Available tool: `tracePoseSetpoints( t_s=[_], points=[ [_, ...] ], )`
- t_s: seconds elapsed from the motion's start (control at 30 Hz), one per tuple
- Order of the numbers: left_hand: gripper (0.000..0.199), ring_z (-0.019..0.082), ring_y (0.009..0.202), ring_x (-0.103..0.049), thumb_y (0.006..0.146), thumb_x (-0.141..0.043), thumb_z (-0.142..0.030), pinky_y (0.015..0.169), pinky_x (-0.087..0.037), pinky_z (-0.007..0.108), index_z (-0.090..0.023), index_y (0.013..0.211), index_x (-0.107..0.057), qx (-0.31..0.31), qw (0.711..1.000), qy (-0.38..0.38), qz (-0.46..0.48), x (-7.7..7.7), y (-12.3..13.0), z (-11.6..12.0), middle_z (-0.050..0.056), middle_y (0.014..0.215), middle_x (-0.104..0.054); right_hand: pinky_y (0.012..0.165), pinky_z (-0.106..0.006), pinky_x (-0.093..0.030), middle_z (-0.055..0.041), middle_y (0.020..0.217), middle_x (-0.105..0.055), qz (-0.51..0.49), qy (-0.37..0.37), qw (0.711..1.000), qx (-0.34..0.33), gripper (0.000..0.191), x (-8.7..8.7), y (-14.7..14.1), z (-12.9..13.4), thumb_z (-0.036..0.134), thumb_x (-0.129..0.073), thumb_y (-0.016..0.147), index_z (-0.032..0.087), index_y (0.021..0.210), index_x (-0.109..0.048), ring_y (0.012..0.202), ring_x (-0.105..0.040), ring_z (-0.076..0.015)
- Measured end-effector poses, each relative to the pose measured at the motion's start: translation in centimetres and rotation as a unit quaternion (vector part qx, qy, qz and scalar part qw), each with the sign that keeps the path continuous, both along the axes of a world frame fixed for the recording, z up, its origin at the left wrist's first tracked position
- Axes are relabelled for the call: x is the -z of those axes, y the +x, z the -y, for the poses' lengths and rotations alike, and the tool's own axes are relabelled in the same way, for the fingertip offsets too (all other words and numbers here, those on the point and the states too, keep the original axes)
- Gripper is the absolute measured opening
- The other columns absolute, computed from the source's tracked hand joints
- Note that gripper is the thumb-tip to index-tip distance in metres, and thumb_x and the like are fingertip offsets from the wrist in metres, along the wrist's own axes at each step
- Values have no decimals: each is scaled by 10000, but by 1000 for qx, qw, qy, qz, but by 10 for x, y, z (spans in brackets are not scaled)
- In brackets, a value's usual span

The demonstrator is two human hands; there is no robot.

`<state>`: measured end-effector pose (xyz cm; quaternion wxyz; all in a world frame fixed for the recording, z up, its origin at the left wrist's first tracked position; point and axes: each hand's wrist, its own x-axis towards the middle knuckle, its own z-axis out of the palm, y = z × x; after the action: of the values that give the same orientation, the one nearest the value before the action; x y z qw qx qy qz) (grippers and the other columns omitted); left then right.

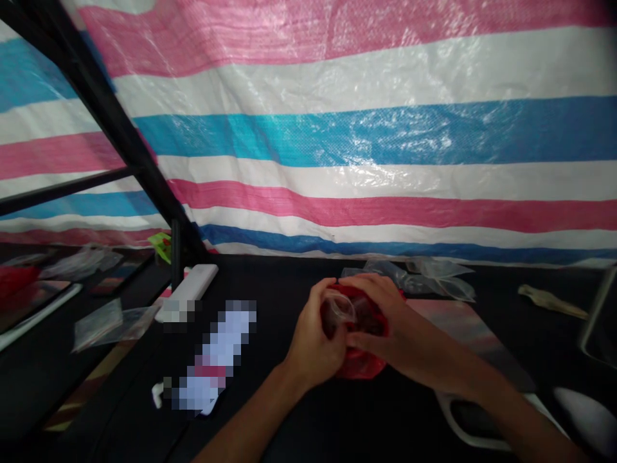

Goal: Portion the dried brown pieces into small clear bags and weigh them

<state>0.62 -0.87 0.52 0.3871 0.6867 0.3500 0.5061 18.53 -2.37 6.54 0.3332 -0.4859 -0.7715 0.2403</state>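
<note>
A red plastic bag (359, 368) is held above the black table in front of me, its mouth open toward the camera. My left hand (313, 341) grips the bag's left side, with the thumb at the front rim. Around the right and far side, my right hand (388, 315) is closed on it, its thumb reaching across the opening. Some clear plastic (341, 306) shows inside the mouth, close to the left fingers. What else lies deeper in the bag is dark and cannot be made out.
On the left are a blurred-out phone-like item (226, 347), a long white box (195, 289) and a white earbud (157, 394). Clear plastic bags (414, 278) lie behind my hands. A flat sheet (463, 328) sits right. A black metal post (110, 128) stands before striped tarpaulin (366, 135).
</note>
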Motion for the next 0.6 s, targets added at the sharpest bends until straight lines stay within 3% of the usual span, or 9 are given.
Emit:
tracePoseSetpoints(
  t_s=[0.07, 0.13, 0.3, 0.47, 0.6],
  points=[
    [583, 195, 950, -690, 837, -568, -36, 914, -573, 372, -266, 1366, -487, -32, 999, -23, 4, 5, -3, -6, 35, 1080, -689, 1140, -504, -439, -54, 1420, -618, 43, 15, 999, -23, 534, 6, 12, -7, 263, -680, 907, 341, 1423, -567, 1333, -546, -272],
    [585, 198, 957, -685, 840, -576, -38, 927, -567, 379, -267, 1373, -496, -48, 998, -25, -8, 7, -5, -8, 39, 1077, -688, 1094, -525, -450, -51, 1311, -690, 101, 33, 994, -19, 415, 16, 23, -13, 172, -570, 938, 324, 1313, -658, 1258, -586, -273],
    [666, 250, 1103, -680, 867, -688, -144, 1014, -549, 438, -285, 1474, -451, -32, 998, -20, -58, 5, -5, -1, 84, 1203, -692, 985, -504, -475, -64, 1249, -738, 183, 17, 983, -10, 411, 38, 32, -17, 124, -591, 887, 293, 1246, -701, 1141, -635, -286],
    [557, 245, 1116, -694, 953, -667, -280, 1011, -553, 433, -287, 1471, -462, -56, 996, -48, -53, 7, -5, 0, 81, 1252, -700, 1027, -536, -442, -45, 1206, -762, 135, -25, 990, 16, 413, 32, 30, -11, 86, -594, 853, 300, 1185, -715, 1136, -660, -282],
    [547, 259, 1218, -668, 999, -624, -329, 1062, -527, 455, -301, 1514, -442, -77, 994, -21, -77, 13, -8, -2, 93, 1381, -661, 1094, -559, -438, -30, 1283, -737, 53, -48, 997, 36, 336, 21, 34, -10, 215, -609, 931, 332, 1234, -694, 1213, -644, -288]
  ],
)
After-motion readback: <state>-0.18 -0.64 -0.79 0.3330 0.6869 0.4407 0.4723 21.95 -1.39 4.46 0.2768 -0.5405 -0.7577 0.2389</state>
